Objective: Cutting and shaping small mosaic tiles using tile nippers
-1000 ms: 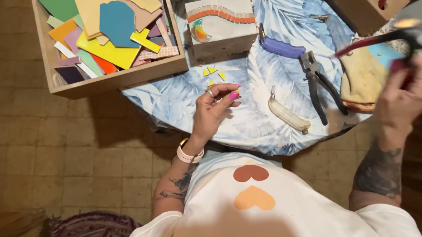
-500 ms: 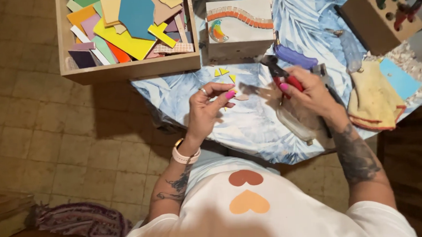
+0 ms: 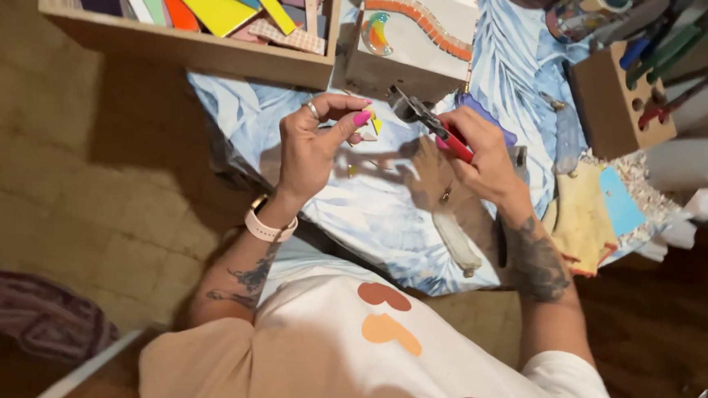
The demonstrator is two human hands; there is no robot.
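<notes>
**Tile nippers brought up to a small piece, mosaic box only partly covered**

The left hand (image 3: 311, 144) pinched a small pale tile piece (image 3: 366, 133) between thumb and fingertips, held just above the blue patterned cloth (image 3: 371, 214) that covered the table. The right hand (image 3: 475, 146) was clenched round the red handles of the tile nippers (image 3: 429, 120), whose dark head pointed toward the pinched piece and stood just beside it; whether the blades already touched it could not be told.

As a judgement of progress: the grey box (image 3: 410, 40) behind the hands carried an orange curved band and a small multicoloured crescent, while most of its face showed bare, so much of the covering looked undone. A few tiny yellow bits (image 3: 376, 125) lay on the cloth close to the fingers, suggesting some trimming was done. The wooden tray (image 3: 197, 49) of coloured sheets at the upper left remained well stocked.
</notes>
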